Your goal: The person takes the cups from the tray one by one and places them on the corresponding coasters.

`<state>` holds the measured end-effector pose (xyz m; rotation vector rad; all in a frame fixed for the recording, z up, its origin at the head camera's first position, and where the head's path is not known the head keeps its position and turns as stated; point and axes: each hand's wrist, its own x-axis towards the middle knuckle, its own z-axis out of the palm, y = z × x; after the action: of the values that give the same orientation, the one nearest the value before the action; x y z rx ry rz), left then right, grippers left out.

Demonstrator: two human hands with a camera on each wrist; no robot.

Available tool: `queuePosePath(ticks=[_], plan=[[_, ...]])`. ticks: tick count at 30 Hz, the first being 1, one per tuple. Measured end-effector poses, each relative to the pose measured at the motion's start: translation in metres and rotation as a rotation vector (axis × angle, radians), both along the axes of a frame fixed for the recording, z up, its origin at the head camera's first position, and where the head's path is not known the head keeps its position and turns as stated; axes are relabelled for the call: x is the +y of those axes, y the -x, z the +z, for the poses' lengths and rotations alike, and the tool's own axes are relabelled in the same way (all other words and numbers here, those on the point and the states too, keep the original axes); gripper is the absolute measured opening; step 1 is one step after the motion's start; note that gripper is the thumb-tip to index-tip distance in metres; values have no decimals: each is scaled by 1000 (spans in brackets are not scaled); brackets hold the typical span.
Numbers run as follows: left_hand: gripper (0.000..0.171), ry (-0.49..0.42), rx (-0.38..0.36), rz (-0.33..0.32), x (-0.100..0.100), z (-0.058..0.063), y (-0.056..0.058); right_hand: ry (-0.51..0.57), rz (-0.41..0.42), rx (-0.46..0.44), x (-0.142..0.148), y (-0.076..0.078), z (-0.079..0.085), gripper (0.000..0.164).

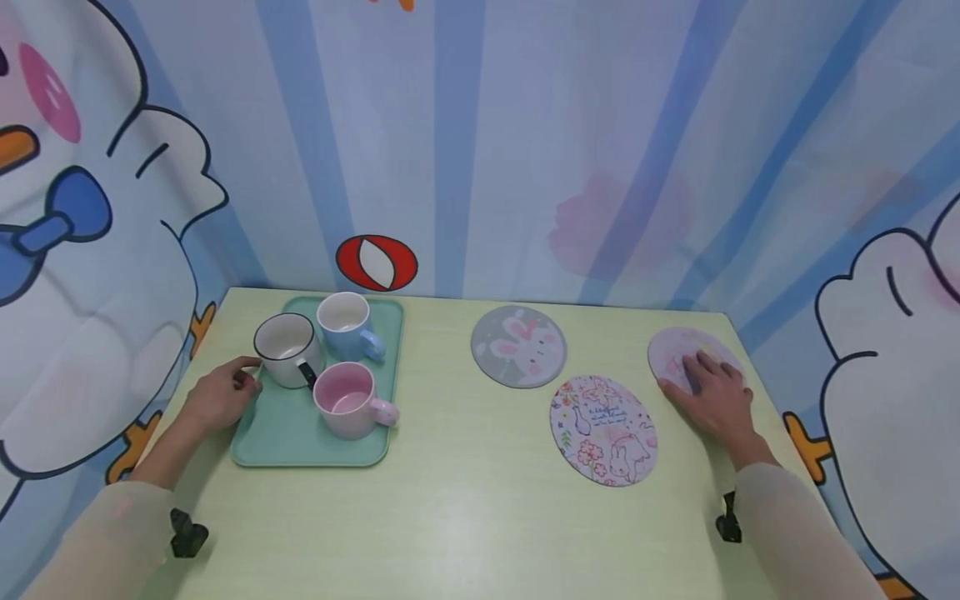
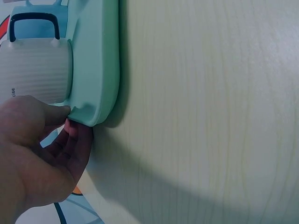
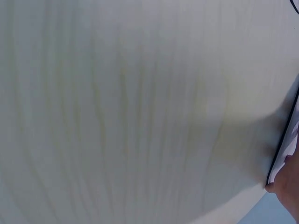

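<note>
A green tray (image 1: 311, 437) lies on the left side of the table, bearing a white mug with a dark rim (image 1: 287, 367), a blue mug (image 1: 348, 337) and a pink mug (image 1: 347, 417). My left hand (image 1: 223, 396) pinches the tray's left edge beside the white mug. In the left wrist view the thumb lies on the rim, the fingers (image 2: 77, 149) against its outer side. At the far right, my right hand (image 1: 716, 400) rests on a round pink mat (image 1: 671, 346), fingers spread over it and thumb near its edge. The right wrist view shows only part of that hand (image 3: 287, 184).
A round grey mat with a rabbit (image 1: 517, 346) and a round floral rabbit mat (image 1: 603, 433) lie between the tray and my right hand. Behind the pale wooden table (image 1: 450, 517) hangs a blue striped cartoon cloth (image 1: 510, 167).
</note>
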<state>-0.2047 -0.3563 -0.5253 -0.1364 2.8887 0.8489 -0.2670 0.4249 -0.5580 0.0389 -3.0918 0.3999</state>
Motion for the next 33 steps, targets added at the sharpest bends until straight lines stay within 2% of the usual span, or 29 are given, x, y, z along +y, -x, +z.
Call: queuePosePath(ticks=[9,18,33], plan=[[44,-3,1,2,4,1,-1,4,5,-19,0,7,6,92],[45,7,-19,12,5,2,-1,4,7,-29,-3,13,6,92],[45,26,-5,7,2,2,-2,-25,27,-48,-7,19,6,91]])
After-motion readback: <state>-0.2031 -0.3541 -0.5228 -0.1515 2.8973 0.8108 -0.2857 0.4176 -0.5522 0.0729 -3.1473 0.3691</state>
